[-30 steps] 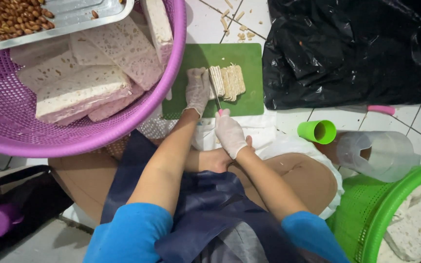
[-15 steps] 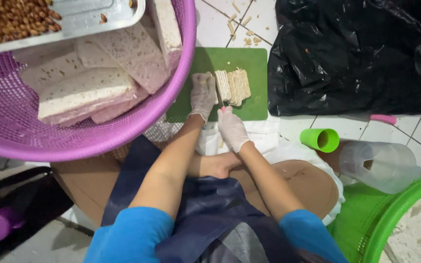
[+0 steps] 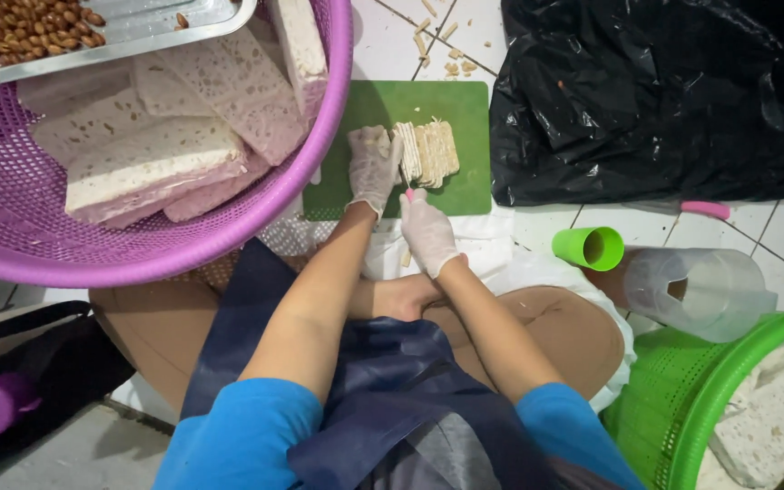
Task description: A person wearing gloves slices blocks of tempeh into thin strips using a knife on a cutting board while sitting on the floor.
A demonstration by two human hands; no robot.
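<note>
Beside left-hand fingers (image 3: 376, 150), sliced tempeh (image 3: 428, 150)

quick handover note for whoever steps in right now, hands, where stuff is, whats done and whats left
Left hand, gloved, presses on the tempeh block on the green cutting board.
Right hand, gloved, grips a knife by its pink handle; the blade is hard to see.
Done: the block shows many thin slices.
Left: uncut slabs in the purple basket to the left. Green basket to the right holds more pieces.
</note>
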